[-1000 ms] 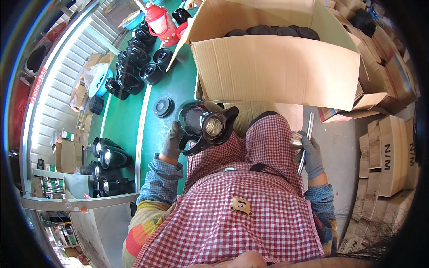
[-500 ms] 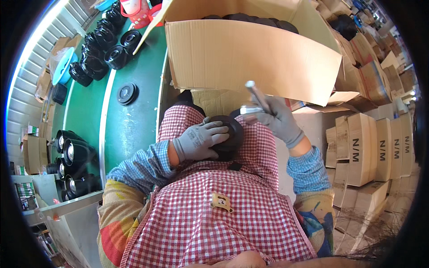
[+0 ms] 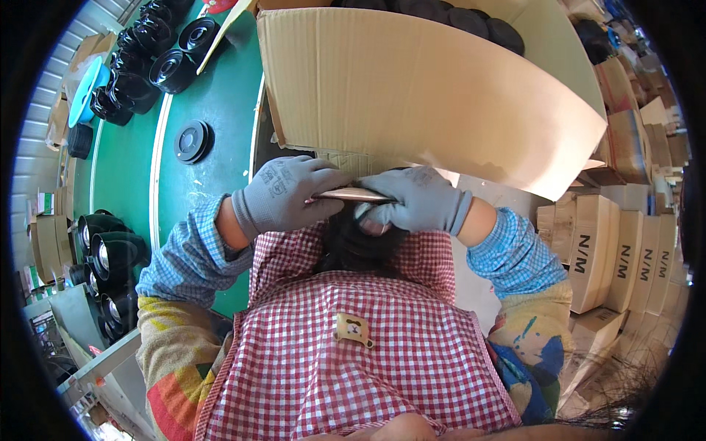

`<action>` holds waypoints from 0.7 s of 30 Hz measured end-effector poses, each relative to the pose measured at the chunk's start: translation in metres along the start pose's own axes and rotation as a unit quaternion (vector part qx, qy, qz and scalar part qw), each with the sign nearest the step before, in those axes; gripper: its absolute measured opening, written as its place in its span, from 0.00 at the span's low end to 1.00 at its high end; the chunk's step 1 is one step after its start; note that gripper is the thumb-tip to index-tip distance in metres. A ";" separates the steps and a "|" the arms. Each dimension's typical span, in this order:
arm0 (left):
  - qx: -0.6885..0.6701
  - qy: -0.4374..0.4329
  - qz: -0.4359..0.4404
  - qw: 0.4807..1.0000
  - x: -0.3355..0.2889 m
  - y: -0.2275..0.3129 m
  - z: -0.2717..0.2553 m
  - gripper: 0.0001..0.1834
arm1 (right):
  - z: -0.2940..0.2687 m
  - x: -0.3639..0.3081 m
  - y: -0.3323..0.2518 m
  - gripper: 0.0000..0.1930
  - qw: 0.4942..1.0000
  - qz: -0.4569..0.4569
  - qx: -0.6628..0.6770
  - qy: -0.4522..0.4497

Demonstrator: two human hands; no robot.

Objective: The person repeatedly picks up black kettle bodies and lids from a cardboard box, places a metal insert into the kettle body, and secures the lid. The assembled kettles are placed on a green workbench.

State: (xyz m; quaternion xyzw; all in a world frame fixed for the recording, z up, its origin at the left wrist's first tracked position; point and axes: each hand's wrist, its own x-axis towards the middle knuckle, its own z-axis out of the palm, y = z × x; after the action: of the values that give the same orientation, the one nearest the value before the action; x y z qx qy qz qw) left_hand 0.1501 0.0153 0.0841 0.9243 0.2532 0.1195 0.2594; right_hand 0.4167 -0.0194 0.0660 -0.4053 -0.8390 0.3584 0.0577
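Observation:
A metal tool with a bar-like handle (image 3: 357,194) lies crosswise above my lap, between my two grey-gloved hands. My left hand (image 3: 290,192) is closed around the bar's left end. My right hand (image 3: 419,200) grips its right end, and a shiny rounded metal part (image 3: 373,220) shows below its thumb. Directly beneath sits a black part (image 3: 357,250) on my lap, against the red checked apron (image 3: 353,382). The hands and the tool cover its upper side. How the tool meets the black part is hidden.
A large open cardboard box (image 3: 419,95) with black round parts (image 3: 467,22) stands right ahead. On the green bench (image 3: 209,242) at left lie a black disc (image 3: 193,141) and several glossy black housings (image 3: 173,71). Stacked cartons (image 3: 592,253) stand at right.
My left hand has left the black part and now grips the bar. My right hand has come down and inward with the tool, which has turned from upright to crosswise.

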 end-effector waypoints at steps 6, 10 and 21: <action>-0.030 -0.040 -0.020 0.999 -0.004 -0.017 0.012 0.21 | 0.010 -0.002 -0.009 0.30 0.997 0.064 0.024 -0.047; 0.010 -0.129 -0.080 0.988 0.007 0.005 -0.003 0.17 | -0.003 -0.006 0.009 0.36 0.994 -0.014 0.027 -0.109; -0.115 -0.058 -0.098 0.987 0.018 -0.012 0.042 0.18 | 0.045 -0.022 0.017 0.33 0.980 -0.137 0.118 0.083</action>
State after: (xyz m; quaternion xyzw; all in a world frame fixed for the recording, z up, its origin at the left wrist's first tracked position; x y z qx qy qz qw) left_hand 0.1754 0.0160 0.0437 0.8645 0.3115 0.0677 0.3886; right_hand 0.4246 -0.0529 0.0262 -0.3052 -0.8305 0.4090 0.2234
